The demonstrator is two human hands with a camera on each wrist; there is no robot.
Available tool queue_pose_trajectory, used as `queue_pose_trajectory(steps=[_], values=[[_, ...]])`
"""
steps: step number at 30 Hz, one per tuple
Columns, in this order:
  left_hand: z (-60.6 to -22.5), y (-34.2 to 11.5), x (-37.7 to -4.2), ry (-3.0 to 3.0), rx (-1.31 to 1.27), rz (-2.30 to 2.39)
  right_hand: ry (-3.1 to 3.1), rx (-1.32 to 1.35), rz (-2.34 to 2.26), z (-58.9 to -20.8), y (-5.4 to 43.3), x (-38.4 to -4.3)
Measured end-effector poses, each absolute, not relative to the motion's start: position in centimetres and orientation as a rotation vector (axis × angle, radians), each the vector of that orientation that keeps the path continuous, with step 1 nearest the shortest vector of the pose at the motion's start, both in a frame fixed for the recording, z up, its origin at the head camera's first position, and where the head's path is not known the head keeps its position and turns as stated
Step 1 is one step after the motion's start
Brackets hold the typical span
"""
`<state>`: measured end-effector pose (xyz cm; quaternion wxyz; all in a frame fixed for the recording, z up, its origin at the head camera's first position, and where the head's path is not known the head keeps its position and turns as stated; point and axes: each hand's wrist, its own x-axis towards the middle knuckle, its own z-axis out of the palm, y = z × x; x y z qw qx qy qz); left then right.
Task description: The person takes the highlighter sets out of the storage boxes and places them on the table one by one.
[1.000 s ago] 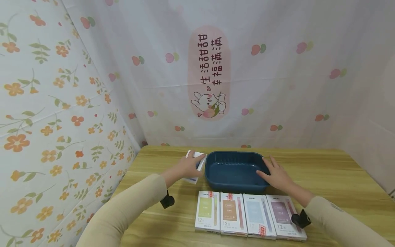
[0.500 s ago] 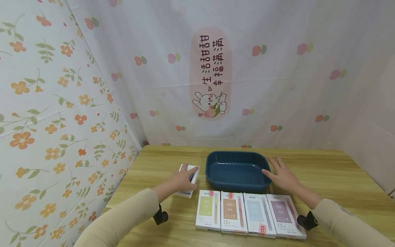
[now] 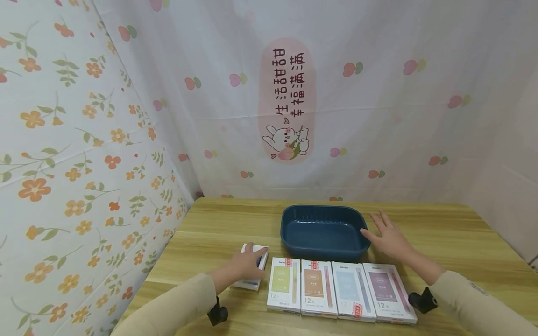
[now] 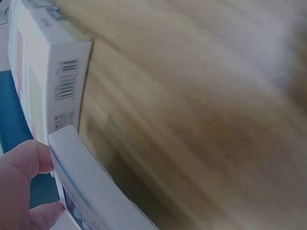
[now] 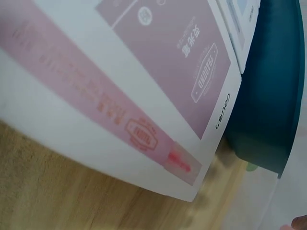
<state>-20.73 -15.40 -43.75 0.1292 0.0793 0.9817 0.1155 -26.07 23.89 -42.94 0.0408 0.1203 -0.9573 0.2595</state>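
My left hand point(image 3: 240, 268) grips a white highlighter box point(image 3: 251, 283) at the left end of a row of similar boxes. In the left wrist view, thumb and finger pinch this box point(image 4: 93, 184) by its edges, beside the yellow-green box. The row holds a yellow-green box point(image 3: 284, 283), an orange-brown one point(image 3: 314, 284), a light-blue one point(image 3: 348, 287) and a purple highlighter box point(image 3: 383, 289). Behind them stands a dark blue plastic basin point(image 3: 323, 254) with nothing inside. My right hand point(image 3: 391, 240), fingers spread, is at the basin's right rim and holds nothing.
The wooden table point(image 3: 454, 242) runs back to a white printed curtain point(image 3: 378, 116). A flowered curtain point(image 3: 84, 186) hangs along the left side. Small black wrist cameras point(image 3: 423, 301) sit under both forearms.
My left hand has brought its box from beside the basin's left edge toward the front, next to the row. My right hand has shifted slightly right, its fingers no longer over the basin's inside.
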Motion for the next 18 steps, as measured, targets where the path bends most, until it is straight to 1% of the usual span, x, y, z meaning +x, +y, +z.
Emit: queue_pose_trajectory(steps=[10,18], values=[[-45.1,-15.7,-19.6,2.868,0.294,0.287,-2.924,0.367,0.817,-42.6,24.2,-25.9],[-44.6,-15.7,-19.6,2.805,0.326,0.203,-2.926,0.371,0.811,-42.4,24.3,-25.8]])
